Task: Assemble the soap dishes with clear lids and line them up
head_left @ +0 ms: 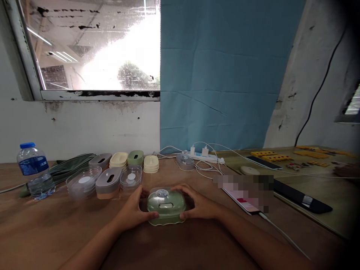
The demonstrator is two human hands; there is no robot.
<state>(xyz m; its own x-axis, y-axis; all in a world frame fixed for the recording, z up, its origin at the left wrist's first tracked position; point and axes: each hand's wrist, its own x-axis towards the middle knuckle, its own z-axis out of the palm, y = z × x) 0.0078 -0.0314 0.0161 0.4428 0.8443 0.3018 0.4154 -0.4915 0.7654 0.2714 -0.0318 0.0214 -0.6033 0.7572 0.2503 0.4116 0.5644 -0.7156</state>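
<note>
A green oval box (168, 218) with a clear domed plastic cover (174, 198) over it sits on the brown table in front of me. Through the cover shows a slot in the box's top, and a round white label is on the cover. My left hand (134, 210) grips its left end, thumb at the front and fingers behind. My right hand (201, 205) holds the right end in the same way. Both hands' fingertips at the back are partly hidden. Behind my left hand stand a grey slotted box (108, 183) and clear plastic covers (131, 178).
A water bottle (35, 172) stands at the left by a dark green bag (73, 167). Cream stacked pieces (151, 164) and a green slotted box (135, 157) sit farther back. A power strip (206, 155), cables and a charging phone (242, 198) lie to the right. Another person's hand (347, 170) shows far right.
</note>
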